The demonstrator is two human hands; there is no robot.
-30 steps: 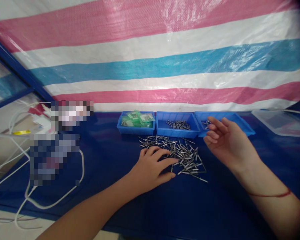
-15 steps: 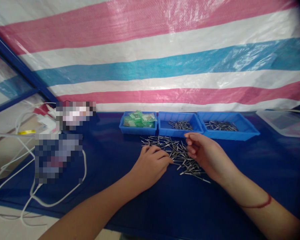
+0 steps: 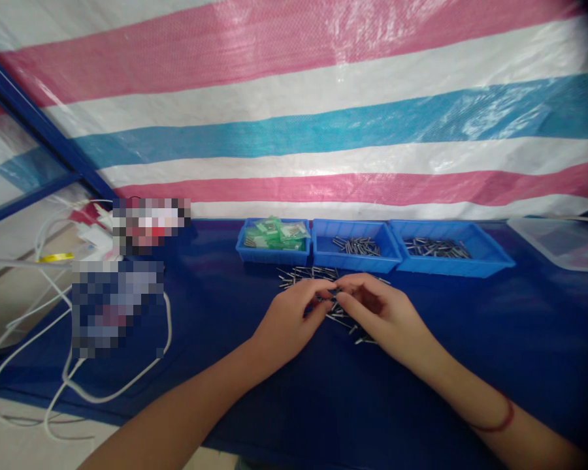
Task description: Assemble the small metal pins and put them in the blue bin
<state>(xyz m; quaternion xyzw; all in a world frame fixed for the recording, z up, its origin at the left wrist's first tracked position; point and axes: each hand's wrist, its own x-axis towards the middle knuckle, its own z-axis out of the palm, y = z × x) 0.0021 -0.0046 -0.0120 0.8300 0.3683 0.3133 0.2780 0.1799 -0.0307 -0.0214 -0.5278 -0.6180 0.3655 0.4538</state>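
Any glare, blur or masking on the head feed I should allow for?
Head view: white glare streaks on the striped sheet; pixel blocks masking things beside the white cable; darkening at the right edge. Also head view: metal pins look soft, partly covered by the left hand and right hand.

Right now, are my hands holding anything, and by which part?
I can't tell: your left hand and right hand are close together over the metal pins, hiding any grip between them.

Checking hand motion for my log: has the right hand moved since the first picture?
Yes. Judged against the rightmost blue bin, which it partly covered then, the right hand has moved left and lower in view, to beside the left hand.
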